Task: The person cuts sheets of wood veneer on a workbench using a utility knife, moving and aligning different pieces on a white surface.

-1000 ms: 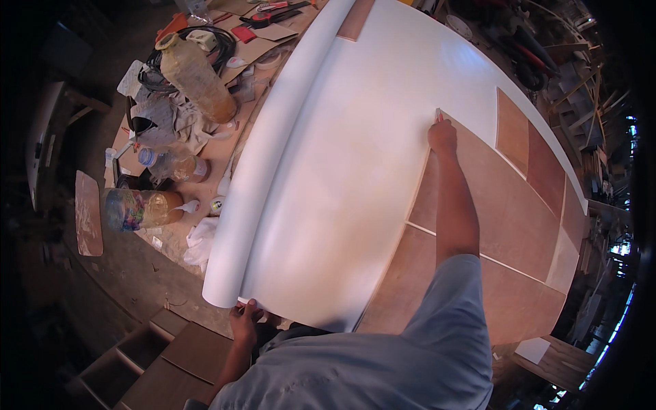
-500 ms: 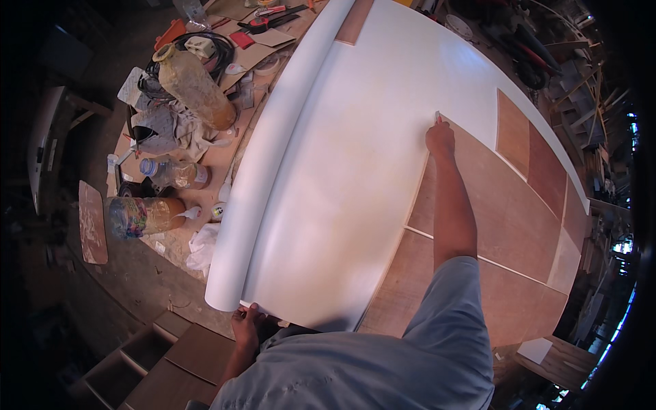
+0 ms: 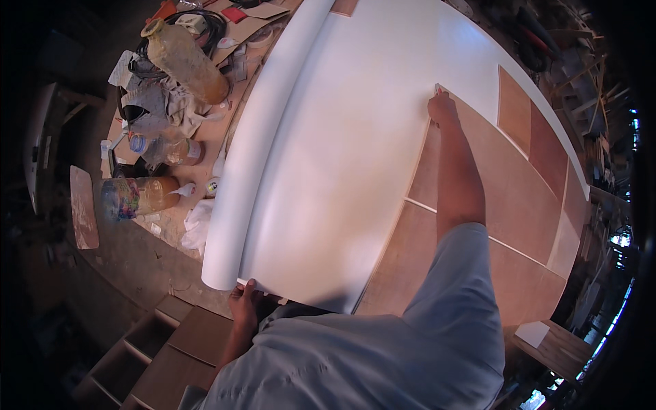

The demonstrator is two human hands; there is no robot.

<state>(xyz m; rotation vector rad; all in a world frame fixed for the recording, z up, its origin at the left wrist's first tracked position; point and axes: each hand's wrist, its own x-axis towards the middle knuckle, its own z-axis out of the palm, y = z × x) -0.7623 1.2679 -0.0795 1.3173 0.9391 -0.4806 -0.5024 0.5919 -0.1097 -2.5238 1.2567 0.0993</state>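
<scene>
A wide white sheet (image 3: 342, 171) lies spread out, its left side wound into a long roll (image 3: 256, 137). At the sheet's near left corner, beside the roll's end, my left hand (image 3: 244, 301) is closed with the thumb on top, pinching the edge. My right arm reaches far forward over a brown wooden panel (image 3: 506, 191). At that panel's far left corner, my right hand (image 3: 443, 109) is closed around a small tool with a pale tip (image 3: 437, 87); its kind is too small to make out. The panel lies on the white sheet.
Left of the roll, a cluttered bench holds a large cloudy bottle (image 3: 181, 61), a blue-capped bottle (image 3: 167, 149), a jar of amber liquid (image 3: 140, 196) and rags. Wooden compartments (image 3: 150, 348) stand at lower left. A thin wood strip (image 3: 344, 7) lies on the sheet's far end.
The whole scene has shifted upward in the picture as the view tilted. Both hands stay at the same places on the sheet and panel, with their grips unchanged.
</scene>
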